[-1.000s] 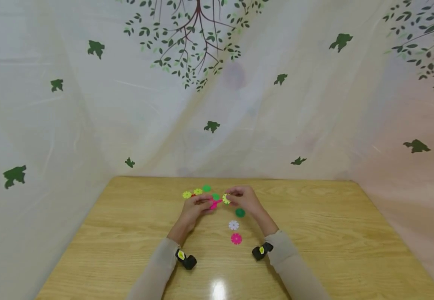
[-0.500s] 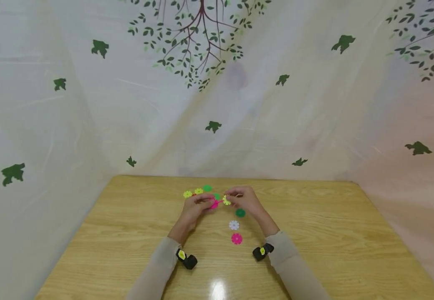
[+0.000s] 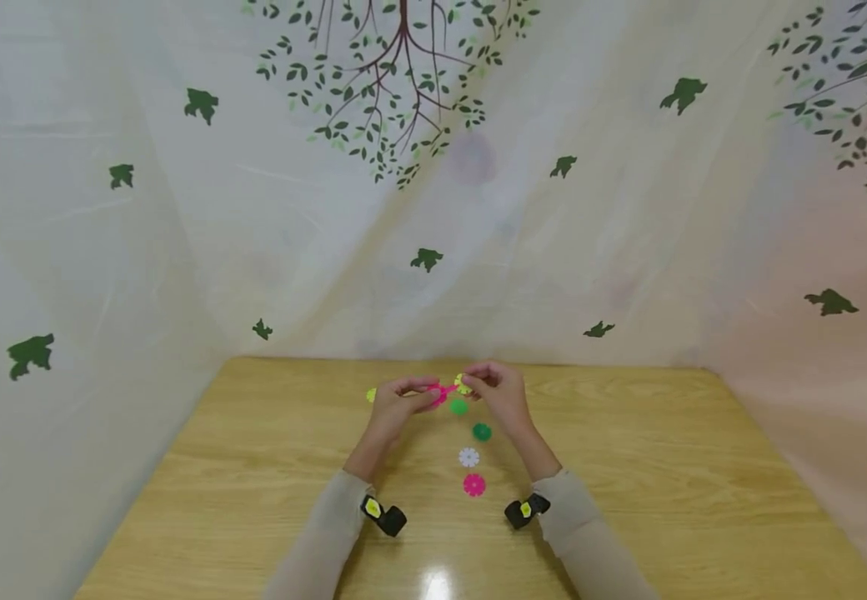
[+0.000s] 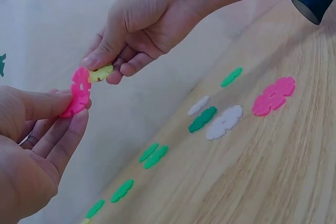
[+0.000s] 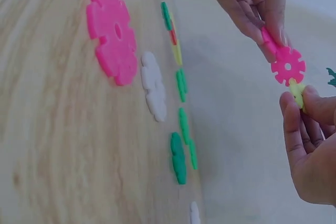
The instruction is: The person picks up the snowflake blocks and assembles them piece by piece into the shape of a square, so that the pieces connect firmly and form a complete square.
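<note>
Thumb and fingers of my left hand (image 3: 400, 408) pinch a pink notched flower-shaped disc (image 4: 80, 90). The right wrist view shows a second pink flower-shaped disc (image 5: 287, 66) joined to it at an angle. My right hand (image 3: 503, 395) pinches a yellow flower-shaped disc (image 5: 297, 95), partly covered by the fingertips. The yellow disc's edge meets the pink one; whether their notches are fully interlocked I cannot tell. Both hands are raised above the far part of the table, close together.
On the wooden table (image 3: 628, 500) lie a pink disc (image 3: 474, 485), a white disc (image 3: 468, 457), a dark green disc (image 3: 482, 432) and a light green disc (image 3: 459, 407). Another yellow disc (image 3: 371, 395) lies beside the left hand. Behind hangs a printed curtain (image 3: 328, 275).
Both hands have lifted and shifted slightly right, carrying the pink and yellow discs up from the table. The discs lying on the table have stayed put.
</note>
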The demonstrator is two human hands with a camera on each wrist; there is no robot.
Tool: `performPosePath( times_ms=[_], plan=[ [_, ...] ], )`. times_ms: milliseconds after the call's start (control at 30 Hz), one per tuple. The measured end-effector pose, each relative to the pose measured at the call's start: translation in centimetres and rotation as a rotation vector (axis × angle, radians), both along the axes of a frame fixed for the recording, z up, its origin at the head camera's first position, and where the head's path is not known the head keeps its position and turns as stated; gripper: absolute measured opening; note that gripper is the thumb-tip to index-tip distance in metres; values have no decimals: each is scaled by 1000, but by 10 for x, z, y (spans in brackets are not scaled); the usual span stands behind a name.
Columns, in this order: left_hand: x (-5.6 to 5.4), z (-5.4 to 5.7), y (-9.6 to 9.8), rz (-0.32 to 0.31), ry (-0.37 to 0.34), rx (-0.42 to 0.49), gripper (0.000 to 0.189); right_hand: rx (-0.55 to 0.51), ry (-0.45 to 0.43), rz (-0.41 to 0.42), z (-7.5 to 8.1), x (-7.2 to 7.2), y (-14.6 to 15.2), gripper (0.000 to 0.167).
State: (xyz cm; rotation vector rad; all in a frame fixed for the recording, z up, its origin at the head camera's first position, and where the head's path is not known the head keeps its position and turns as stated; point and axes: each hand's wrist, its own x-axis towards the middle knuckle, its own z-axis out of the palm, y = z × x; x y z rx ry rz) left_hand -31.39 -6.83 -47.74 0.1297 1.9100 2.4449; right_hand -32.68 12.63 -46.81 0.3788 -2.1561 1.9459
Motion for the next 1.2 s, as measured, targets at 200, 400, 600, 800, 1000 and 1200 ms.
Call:
performPosePath(
  times_ms=[200,400,600,800,1000,1200],
  plan=[
    [1,-2,0,34,-27,34,28,-21,-63,-12,-1,1,-6,15],
    [1,0,-2,20,-13,32,28,-21,-53,-10,1,1,-7,12],
    [3,1,-1,20,-9,40,29,-29,-45,20,3,3,-9,7],
    [5,5,-1,9,5,-26,27,-22,-55,19,1,2,-7,9],
    [6,8,-4,-66,-33,-101,30,22,-27,46,-2,0,-3,15],
    [3,3,-2,-149,-91,-191,38,82,-13,104,-2,1,-5,20]
  ],
)
